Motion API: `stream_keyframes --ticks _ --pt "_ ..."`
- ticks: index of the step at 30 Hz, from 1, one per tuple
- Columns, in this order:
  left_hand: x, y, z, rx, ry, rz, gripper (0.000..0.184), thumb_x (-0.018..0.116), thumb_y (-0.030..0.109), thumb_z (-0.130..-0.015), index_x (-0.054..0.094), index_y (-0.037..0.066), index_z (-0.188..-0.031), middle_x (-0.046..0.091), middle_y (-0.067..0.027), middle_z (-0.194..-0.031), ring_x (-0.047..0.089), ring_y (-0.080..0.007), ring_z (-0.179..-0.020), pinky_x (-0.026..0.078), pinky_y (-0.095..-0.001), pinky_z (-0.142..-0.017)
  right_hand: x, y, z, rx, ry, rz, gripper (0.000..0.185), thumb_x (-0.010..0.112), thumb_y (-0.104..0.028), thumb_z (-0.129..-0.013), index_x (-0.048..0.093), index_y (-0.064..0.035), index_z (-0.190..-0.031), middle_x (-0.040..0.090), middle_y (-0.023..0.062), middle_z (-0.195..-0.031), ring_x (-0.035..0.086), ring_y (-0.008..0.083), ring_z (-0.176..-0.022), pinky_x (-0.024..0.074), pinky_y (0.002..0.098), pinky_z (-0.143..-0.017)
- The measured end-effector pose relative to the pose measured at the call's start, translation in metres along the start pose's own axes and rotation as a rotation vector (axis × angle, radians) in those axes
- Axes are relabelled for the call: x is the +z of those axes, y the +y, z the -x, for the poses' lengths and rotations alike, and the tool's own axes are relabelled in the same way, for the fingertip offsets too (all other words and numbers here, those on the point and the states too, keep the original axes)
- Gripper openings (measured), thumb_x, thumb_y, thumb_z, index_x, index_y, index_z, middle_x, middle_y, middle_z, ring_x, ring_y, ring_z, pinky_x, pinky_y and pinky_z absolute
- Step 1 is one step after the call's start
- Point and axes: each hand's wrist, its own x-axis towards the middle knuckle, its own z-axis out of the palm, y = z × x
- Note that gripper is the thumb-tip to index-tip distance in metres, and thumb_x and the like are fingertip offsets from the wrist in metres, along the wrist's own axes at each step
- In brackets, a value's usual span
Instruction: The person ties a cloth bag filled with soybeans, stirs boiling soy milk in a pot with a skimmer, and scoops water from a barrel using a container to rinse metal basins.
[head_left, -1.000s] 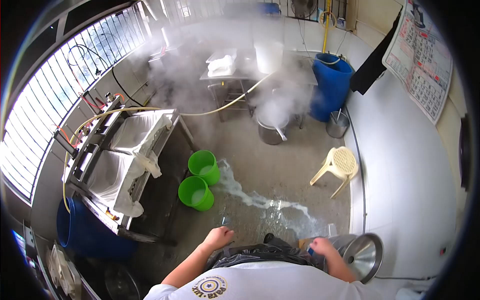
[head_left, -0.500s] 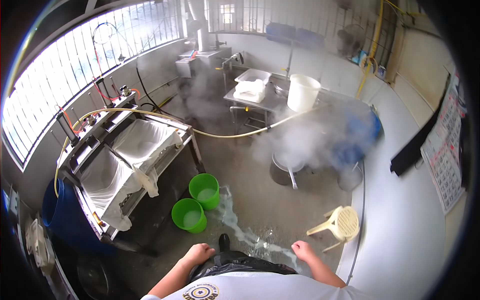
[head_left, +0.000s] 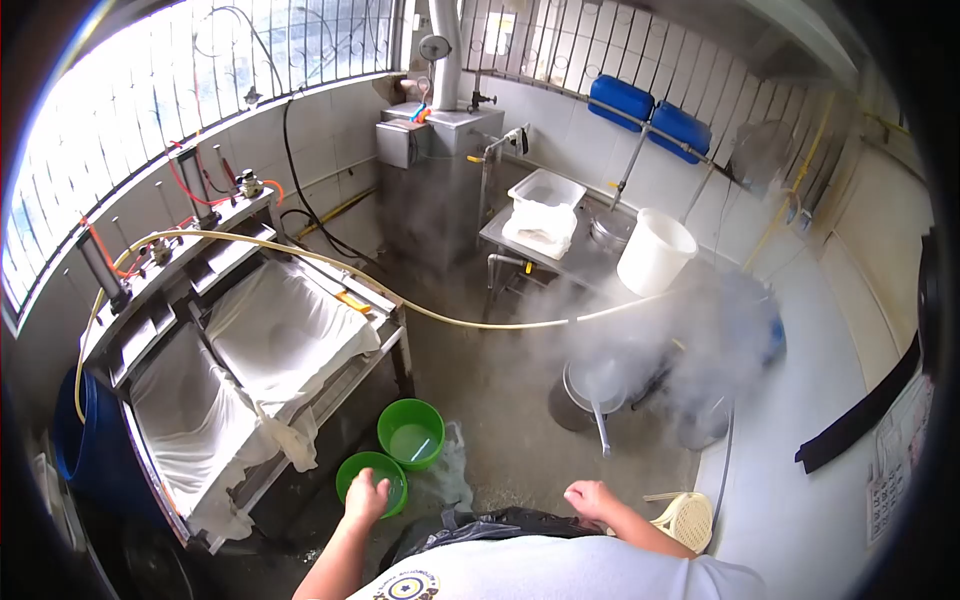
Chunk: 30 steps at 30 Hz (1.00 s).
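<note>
My left hand point(head_left: 367, 496) is held in front of the near green bucket point(head_left: 348, 478), overlapping it from my viewpoint; its thumb and fingers are slightly apart and hold nothing. A second green bucket point(head_left: 410, 434) stands just beyond, with cloudy liquid inside. My right hand point(head_left: 592, 499) hangs at the right of my body, its fingers curled with nothing visible in them. Nearest to it is a cream plastic stool point(head_left: 690, 522), partly hidden by my forearm. Farther off, a steaming dark pot point(head_left: 568, 408) has a long pale handle point(head_left: 602, 430) leaning out of it.
At left stands a metal frame holding white cloths point(head_left: 290, 320), with a blue barrel point(head_left: 78, 435) beside it. A yellowish hose point(head_left: 470, 323) stretches across the room. The steel table point(head_left: 492, 230) carries a white bucket point(head_left: 655, 250) and a tub point(head_left: 546, 190). Liquid point(head_left: 452, 480) wets the floor.
My view has shifted, bringing the buckets and stool closer to my body. My left hand has risen and come in front of the near bucket. The steam at the back has thinned.
</note>
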Motion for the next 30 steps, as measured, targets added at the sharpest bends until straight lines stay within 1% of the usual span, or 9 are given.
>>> stream_keyframes --ticks 5,7,9,10,17,21,27,29,30 --pt "0.008 0.06 -0.093 0.062 0.092 0.037 0.054 0.073 0.03 -0.094 0.059 -0.002 -0.135 0.057 -0.029 -0.136 0.058 -0.0423 -0.126 0.048 -0.048 -0.107 -0.036 0.001 -0.072 -0.051 0.055 0.044 0.029 0.065 -0.034 -0.095 0.076 -0.0101 -0.107 0.075 0.0174 -0.105 0.072 0.0368 -0.1 0.0576 0.0453 -0.088" --pt "0.025 0.087 -0.129 0.129 0.014 0.044 0.048 0.072 0.03 -0.094 0.064 -0.002 -0.129 0.065 -0.0267 -0.128 0.064 -0.0404 -0.119 0.052 -0.0463 -0.103 -0.051 0.007 -0.106 -0.039 0.046 0.042 0.029 0.065 -0.034 -0.095 0.076 -0.0097 -0.107 0.075 0.0177 -0.105 0.072 0.0372 -0.101 0.0574 0.0455 -0.089" --pt "0.026 0.13 -0.158 0.064 -0.318 0.191 0.04 0.071 0.03 -0.095 0.07 -0.002 -0.12 0.073 -0.024 -0.114 0.071 -0.0371 -0.107 0.056 -0.0437 -0.095 -0.071 0.015 -0.145 -0.037 0.038 0.045 0.029 0.065 -0.034 -0.096 0.076 -0.0092 -0.106 0.075 0.018 -0.106 0.071 0.0375 -0.101 0.0571 0.0458 -0.089" --pt "0.035 0.145 -0.168 0.114 -0.301 0.21 0.035 0.071 0.029 -0.095 0.073 -0.002 -0.111 0.076 -0.0223 -0.103 0.075 -0.0344 -0.096 0.058 -0.0418 -0.088 -0.08 0.018 -0.167 -0.02 0.034 0.053 0.029 0.064 -0.033 -0.096 0.075 -0.0085 -0.106 0.075 0.0185 -0.105 0.071 0.0376 -0.101 0.0569 0.0459 -0.089" --pt "0.088 0.192 -0.297 0.022 -0.373 0.198 0.035 0.072 0.029 -0.094 0.074 -0.001 -0.111 0.075 -0.0229 -0.107 0.072 -0.0358 -0.102 0.056 -0.0437 -0.092 -0.152 0.037 -0.362 -0.135 0.05 0.024 0.027 0.062 -0.029 -0.096 0.075 -0.0058 -0.101 0.075 0.0201 -0.103 0.07 0.0396 -0.101 0.0555 0.0488 -0.091" --pt "0.087 0.235 -0.37 0.092 -0.169 0.053 0.04 0.072 0.031 -0.094 0.072 -0.002 -0.117 0.066 -0.0253 -0.128 0.062 -0.041 -0.12 0.05 -0.047 -0.105 -0.209 0.005 -0.479 -0.324 -0.001 0.003 0.026 0.063 -0.028 -0.097 0.074 -0.0062 -0.106 0.073 0.019 -0.106 0.069 0.0389 -0.103 0.0552 0.0479 -0.092" --pt "0.063 0.3 -0.488 -0.137 -0.296 0.253 0.039 0.072 0.031 -0.094 0.072 -0.002 -0.115 0.071 -0.0251 -0.114 0.067 -0.0402 -0.114 0.053 -0.0461 -0.101 -0.289 -0.087 -0.667 -0.589 0.062 0.077 0.029 0.063 -0.028 -0.098 0.071 -0.0053 -0.113 0.071 0.0196 -0.11 0.068 0.0392 -0.106 0.0547 0.0478 -0.094" --pt "0.065 0.302 -0.539 0.006 -0.293 0.166 0.037 0.071 0.03 -0.094 0.073 -0.002 -0.113 0.073 -0.0241 -0.104 0.069 -0.0394 -0.108 0.054 -0.0458 -0.097 -0.302 -0.123 -0.728 -0.633 0.11 0.068 0.031 0.063 -0.029 -0.098 0.069 -0.0042 -0.116 0.07 0.0206 -0.113 0.067 0.0398 -0.108 0.0544 0.0476 -0.095" --pt "0.065 0.3 -0.57 0.107 -0.269 0.087 0.039 0.072 0.029 -0.093 0.071 -0.001 -0.117 0.071 -0.0251 -0.113 0.066 -0.0411 -0.113 0.052 -0.0467 -0.1 -0.305 -0.136 -0.758 -0.664 0.157 0.052 0.034 0.064 -0.029 -0.097 0.067 -0.0031 -0.119 0.069 0.0215 -0.115 0.066 0.0403 -0.109 0.0541 0.0474 -0.096"
